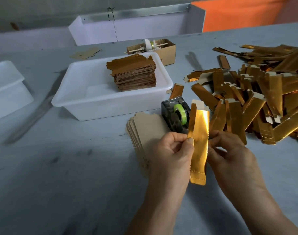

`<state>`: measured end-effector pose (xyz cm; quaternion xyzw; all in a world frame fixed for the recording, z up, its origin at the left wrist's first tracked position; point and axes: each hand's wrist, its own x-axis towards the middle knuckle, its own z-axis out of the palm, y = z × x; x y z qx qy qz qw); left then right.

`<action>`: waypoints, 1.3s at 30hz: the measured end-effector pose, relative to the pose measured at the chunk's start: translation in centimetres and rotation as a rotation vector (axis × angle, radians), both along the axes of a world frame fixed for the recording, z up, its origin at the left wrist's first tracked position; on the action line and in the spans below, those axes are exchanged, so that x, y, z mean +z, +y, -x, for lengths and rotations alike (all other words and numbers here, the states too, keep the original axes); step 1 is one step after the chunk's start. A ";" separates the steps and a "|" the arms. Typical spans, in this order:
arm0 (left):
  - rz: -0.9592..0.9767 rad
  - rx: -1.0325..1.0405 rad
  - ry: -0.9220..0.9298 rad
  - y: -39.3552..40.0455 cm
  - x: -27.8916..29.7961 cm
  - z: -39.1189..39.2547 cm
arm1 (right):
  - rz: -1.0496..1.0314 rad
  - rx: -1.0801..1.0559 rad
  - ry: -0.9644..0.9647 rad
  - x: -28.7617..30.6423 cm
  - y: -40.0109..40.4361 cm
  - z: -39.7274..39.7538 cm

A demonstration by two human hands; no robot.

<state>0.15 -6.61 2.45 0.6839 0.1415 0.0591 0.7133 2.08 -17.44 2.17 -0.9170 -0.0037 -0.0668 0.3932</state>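
Head view: both hands are up over the near-centre of the bench [60,167], holding one gold foil carton blank [200,141] between them.
- The blank stands roughly upright and is folded lengthwise. Its kraft tab is at the top and its perforated flap hangs at the bottom. It is off the bench, just in front of the tape dispenser [172,114].
- Left hand [170,153]: fingers [189,141] clamped on the blank's left edge, pinching near mid-height.
- Right hand [233,158]: fingers [217,139] curled onto the right edge. Contact is partly hidden behind the blank, but it reads as a pinch.
- The dispenser is dark, holds a green tape roll [180,114], and sits on the bench just right of the flat kraft stack [144,131].
- The kraft stack lies brown side up and is partly under the left hand.
- White tub [111,100], behind-left of the dispenser, holds a tall stack of blanks [134,73] at its right end.
- A loose pile of folded gold pieces [263,99] spreads over the right of the bench, close to the right hand.
- Far side has a small cardboard box [166,51] with odds and ends inside. Contents are too small to identify.
- A second white tub [7,85] sits at the left edge.
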 end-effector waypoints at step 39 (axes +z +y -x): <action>0.253 -0.153 0.060 1.1 1.3 1.7 | -0.061 0.196 -0.056 3.5 -0.2 1.4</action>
